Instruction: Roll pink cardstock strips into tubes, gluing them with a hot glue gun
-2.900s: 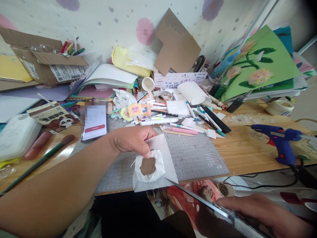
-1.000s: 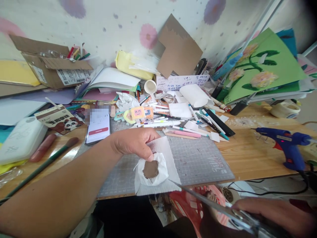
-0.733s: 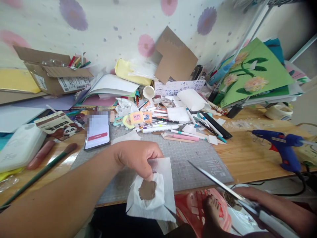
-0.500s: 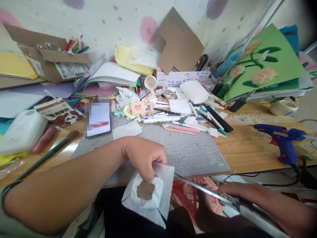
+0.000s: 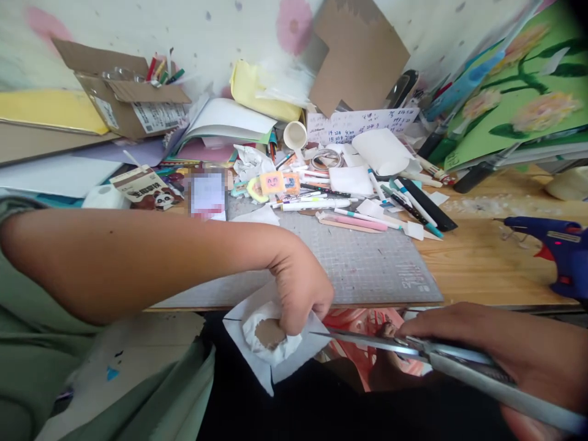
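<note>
My left hand [image 5: 303, 285] pinches a square of white paper [image 5: 289, 367] that has a crumpled white ring with a brown round centre [image 5: 270, 334] on it. Slits show at the paper's left corner and lower edge. At the lower right, my right hand [image 5: 496, 349] is closed round the handles of long metal scissors [image 5: 432, 355]. Their blades point left, slightly parted, with the tips at the right side of the paper. Both hands are at the front edge of the table, over my lap.
A grey cutting mat [image 5: 367, 263] lies on the wooden table [image 5: 478, 263]. Pens, papers and a phone [image 5: 207, 195] lie behind it. A blue glue gun [image 5: 551, 239] rests at the right. A cardboard box [image 5: 110, 98] stands at the back left.
The paper has turned in my left hand, and its slits now point elsewhere. The scissors have come closer to level, their tips at the paper's right side. The view has shifted.
</note>
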Action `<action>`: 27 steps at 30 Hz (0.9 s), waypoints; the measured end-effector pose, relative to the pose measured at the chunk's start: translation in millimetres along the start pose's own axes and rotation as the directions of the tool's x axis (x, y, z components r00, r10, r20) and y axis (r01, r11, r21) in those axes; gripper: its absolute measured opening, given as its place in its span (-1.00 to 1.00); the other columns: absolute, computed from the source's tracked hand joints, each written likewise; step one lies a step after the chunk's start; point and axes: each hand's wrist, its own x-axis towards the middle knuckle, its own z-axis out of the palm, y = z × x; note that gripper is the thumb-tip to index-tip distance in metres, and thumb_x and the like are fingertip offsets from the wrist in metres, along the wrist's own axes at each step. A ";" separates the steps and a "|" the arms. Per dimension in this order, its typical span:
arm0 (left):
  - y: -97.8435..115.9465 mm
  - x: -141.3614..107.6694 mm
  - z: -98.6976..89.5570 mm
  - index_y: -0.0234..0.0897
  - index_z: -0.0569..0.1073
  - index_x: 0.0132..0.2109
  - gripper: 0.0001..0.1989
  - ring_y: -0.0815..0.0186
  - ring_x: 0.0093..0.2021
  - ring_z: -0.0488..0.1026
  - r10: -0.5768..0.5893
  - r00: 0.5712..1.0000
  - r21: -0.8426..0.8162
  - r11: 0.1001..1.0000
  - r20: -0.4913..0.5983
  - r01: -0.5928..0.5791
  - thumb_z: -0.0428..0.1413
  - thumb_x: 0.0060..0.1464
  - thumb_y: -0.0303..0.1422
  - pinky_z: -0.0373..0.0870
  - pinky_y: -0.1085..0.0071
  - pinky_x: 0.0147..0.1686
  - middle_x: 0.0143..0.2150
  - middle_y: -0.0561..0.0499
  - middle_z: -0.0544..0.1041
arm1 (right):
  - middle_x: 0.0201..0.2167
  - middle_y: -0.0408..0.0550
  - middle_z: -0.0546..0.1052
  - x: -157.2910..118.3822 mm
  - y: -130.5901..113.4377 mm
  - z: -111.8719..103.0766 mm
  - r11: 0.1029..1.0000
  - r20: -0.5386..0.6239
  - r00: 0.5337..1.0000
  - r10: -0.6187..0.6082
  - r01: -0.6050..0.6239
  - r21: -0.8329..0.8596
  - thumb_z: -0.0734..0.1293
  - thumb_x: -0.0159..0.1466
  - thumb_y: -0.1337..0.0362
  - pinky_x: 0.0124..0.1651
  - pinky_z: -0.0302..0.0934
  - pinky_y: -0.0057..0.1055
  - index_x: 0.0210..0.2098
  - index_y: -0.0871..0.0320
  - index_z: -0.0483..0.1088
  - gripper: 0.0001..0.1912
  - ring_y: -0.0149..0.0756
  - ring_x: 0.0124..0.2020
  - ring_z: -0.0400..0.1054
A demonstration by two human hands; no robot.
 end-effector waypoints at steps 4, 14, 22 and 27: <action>-0.3 -1.6 3.8 -0.22 0.34 -0.82 -0.69 0.42 -0.80 0.20 0.018 0.996 -0.114 0.993 -0.088 -0.028 0.09 -0.51 -0.75 0.03 0.55 -0.79 -0.84 0.21 0.28 | -0.05 -0.06 0.54 5.4 -7.8 -5.7 1.000 0.146 0.989 0.018 -0.019 0.005 0.55 -0.17 -0.06 0.04 0.29 -0.29 0.03 -0.10 0.46 -0.24 -0.02 -0.03 0.44; -6.6 -0.1 7.7 -0.33 0.36 -0.80 -0.65 0.45 -0.84 0.16 -0.059 0.979 -0.314 0.950 -0.197 -0.006 0.12 -0.57 -0.88 0.02 0.55 -0.73 -0.85 0.20 0.29 | -0.05 -0.15 0.53 20.2 -29.3 -10.7 0.995 0.244 0.970 -0.008 -0.017 0.098 0.55 -0.08 0.07 -0.02 0.29 -0.40 -0.05 -0.03 0.49 -0.42 -0.12 -0.05 0.43; -2.1 2.7 10.8 -0.35 0.41 -0.72 -0.69 0.41 -0.79 0.24 -0.143 0.913 -0.466 0.883 -0.383 -0.057 0.18 -0.45 -0.84 0.13 0.49 -0.66 -0.82 0.18 0.32 | -0.07 -0.22 0.51 27.2 -20.8 -7.6 0.984 0.370 0.928 0.040 -0.100 0.145 0.59 -0.16 0.19 -0.07 0.25 -0.43 -0.08 -0.02 0.46 -0.38 -0.13 -0.07 0.39; -7.5 -0.4 11.8 -0.37 0.38 -0.71 -0.76 0.48 -0.76 0.25 -0.116 0.877 -0.498 0.854 -0.466 -0.151 0.24 -0.42 -0.73 0.10 0.55 -0.63 -0.82 0.27 0.30 | -0.14 -0.19 0.54 31.1 -27.5 -12.7 0.973 0.373 0.927 -0.039 -0.049 0.224 0.58 -0.13 0.17 -0.10 0.26 -0.46 -0.13 0.05 0.50 -0.45 -0.17 -0.14 0.42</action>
